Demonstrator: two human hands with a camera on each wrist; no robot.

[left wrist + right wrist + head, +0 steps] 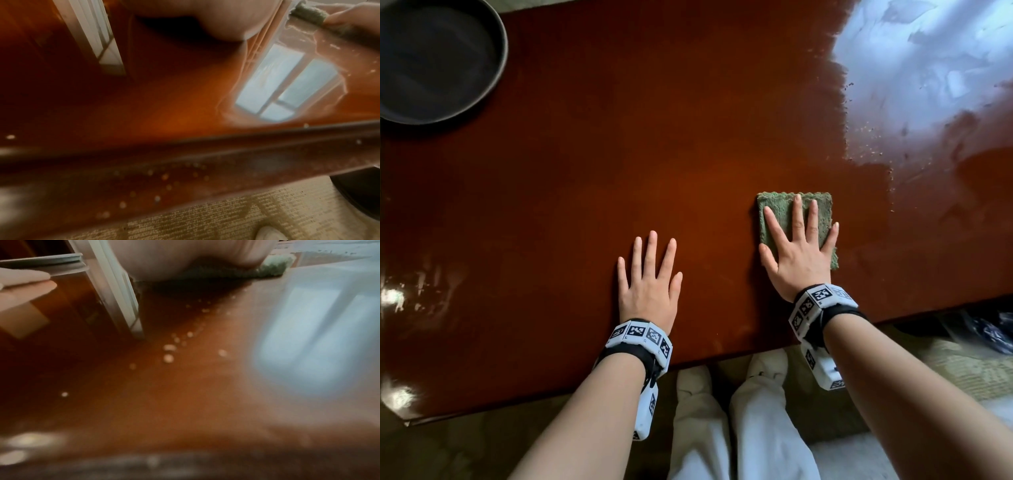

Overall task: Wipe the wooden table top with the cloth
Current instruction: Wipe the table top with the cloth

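Note:
A glossy dark red-brown wooden table top [592, 144] fills the head view. A folded green cloth [779, 209] lies flat on it at right of centre. My right hand [799, 246] presses on the cloth with straight, spread fingers. My left hand [649, 277] lies flat on the bare wood to the left of the cloth, holding nothing. The right wrist view shows a green cloth edge [273, 267] under the palm. The left wrist view shows the cloth [308, 12] at the top right.
A dark round bowl [431, 58] stands at the table's far left corner. Wet streaks and small specks [866, 144] cover the far right of the top. The table's near edge [756, 353] runs just past my wrists, with my white-trousered knees [739, 411] below it.

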